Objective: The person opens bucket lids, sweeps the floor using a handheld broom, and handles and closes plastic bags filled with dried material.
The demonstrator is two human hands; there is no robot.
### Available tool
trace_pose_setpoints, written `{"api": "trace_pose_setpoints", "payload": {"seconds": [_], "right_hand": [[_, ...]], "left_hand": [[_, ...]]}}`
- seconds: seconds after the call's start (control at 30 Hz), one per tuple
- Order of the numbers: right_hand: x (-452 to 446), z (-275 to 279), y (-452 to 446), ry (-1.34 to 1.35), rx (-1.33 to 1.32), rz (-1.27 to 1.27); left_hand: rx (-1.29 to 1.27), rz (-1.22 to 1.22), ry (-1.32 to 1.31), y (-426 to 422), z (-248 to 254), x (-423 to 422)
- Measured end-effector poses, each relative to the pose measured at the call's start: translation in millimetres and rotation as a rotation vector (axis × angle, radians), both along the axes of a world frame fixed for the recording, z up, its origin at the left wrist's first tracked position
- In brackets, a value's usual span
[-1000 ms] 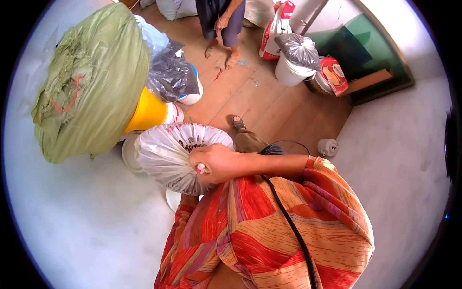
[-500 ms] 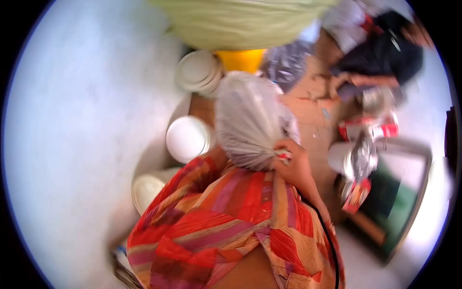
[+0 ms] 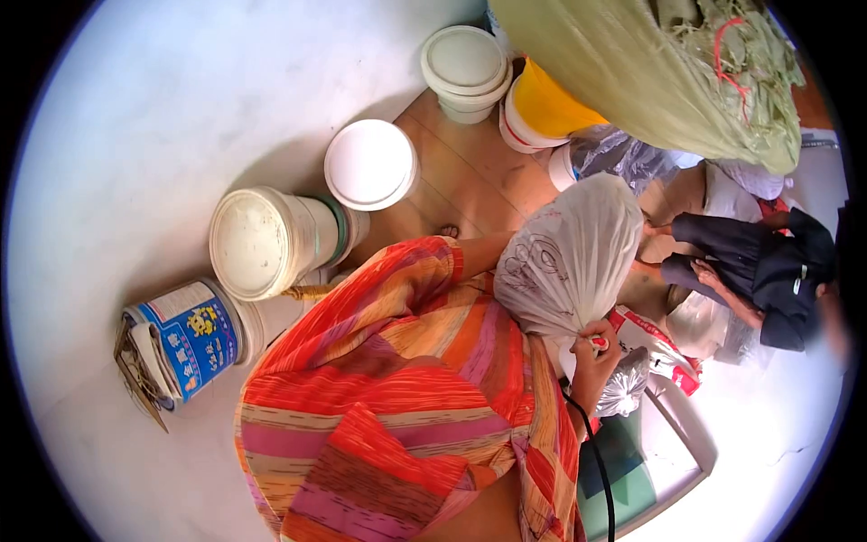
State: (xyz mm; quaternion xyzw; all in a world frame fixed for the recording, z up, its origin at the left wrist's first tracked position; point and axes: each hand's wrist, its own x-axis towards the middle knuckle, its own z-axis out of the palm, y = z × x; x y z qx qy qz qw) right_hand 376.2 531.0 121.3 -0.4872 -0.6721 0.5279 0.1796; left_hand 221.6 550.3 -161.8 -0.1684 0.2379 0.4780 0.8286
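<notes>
A full white plastic bag point(image 3: 564, 257) with dark print hangs in front of my body, its top gathered into a twisted neck. My right hand point(image 3: 598, 357) is closed around that neck, where a small red and white bit shows between the fingers. My left forearm reaches behind the bag, so the left hand and its fingers are hidden. Striped red and orange cloth point(image 3: 388, 361) covers my body and sleeves. Below my right hand lies a shiny clear plastic bag point(image 3: 625, 384).
Along the wall stand several lidded buckets point(image 3: 370, 164) and a blue paint bucket point(image 3: 190, 339). A large greenish sack point(image 3: 623, 72) leans above a bucket with a yellow cover point(image 3: 551, 104). At right is a person in dark clothes point(image 3: 786, 262). A framed panel point(image 3: 668, 492) lies lower right.
The view has swung left, so the buckets and blue paint bucket show more fully. The white bag now appears further right, its neck still held in my right hand.
</notes>
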Motion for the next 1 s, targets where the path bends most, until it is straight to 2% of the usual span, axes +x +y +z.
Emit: {"api": "trace_pose_setpoints", "payload": {"seconds": [0.07,0.2,0.23,0.27,0.33,0.37,0.43,0.47,0.5,0.53,0.57,0.63,0.77,0.83,0.9,1.0], "right_hand": [[-1.6,1.6,-0.6,0.013,-0.011,-0.02],[5.0,-2.2,3.4,0.017,-0.044,-0.043],[3.8,-3.4,2.1,0.009,-0.065,-0.077],[3.1,-5.4,1.3,0.004,-0.065,-0.073],[7.5,-9.7,0.0,0.061,-0.095,-0.271],[13.8,-19.9,-0.3,0.188,-0.139,-0.405],[39.9,-63.7,0.1,0.204,-0.125,-0.516],[48.3,-74.9,-0.2,0.235,-0.125,-0.603],[46.0,-77.2,0.5,0.31,-0.189,-0.685],[57.4,-67.5,22.6,0.391,-0.282,-0.775],[72.1,-69.1,36.4,0.368,-0.315,-0.792],[87.8,-84.3,41.8,0.332,-0.337,-0.884],[116.9,-122.4,9.4,0.207,-0.323,-1.116],[141.1,-135.6,-7.7,0.164,-0.329,-1.216],[169.3,-155.3,-28.9,0.077,-0.35,-1.301],[192.0,-164.8,-64.2,0.149,-0.317,-1.477]], "left_hand": [[0.039,0.009,-0.018,0.4,-4.4,1.0],[0.295,0.077,-0.048,-5.2,-30.2,-7.1],[-0.079,0.05,0.022,-13.2,-0.3,-22.5],[-0.079,0.054,0.016,-24.3,8.1,-34.3],[-0.336,0.15,0.147,-46.2,12.1,-56.1],[-0.157,0.098,0.361,-61.7,5.4,-65.1],[-0.074,0.146,0.401,-92.5,-39.6,-80.3],[-0.19,0.24,0.241,-101.1,-60.2,-85.5],[-0.255,0.224,0.263,-108.2,-54.0,-94.3],[-0.346,0.2,0.303,-100.1,-26.5,-90.7],[-0.347,0.155,0.314,-97.7,-18.9,-87.4],[-0.41,0.21,0.405,-103.6,-21.2,-93.8],[-0.386,0.14,0.44,-126.3,-14.1,-117.1],[-0.382,0.184,0.391,-129.5,-13.1,-122.9],[-0.378,0.104,0.43,-121.1,-12.6,-131.9],[-0.344,0.026,0.481,-104.7,-6.2,-147.3]]}}
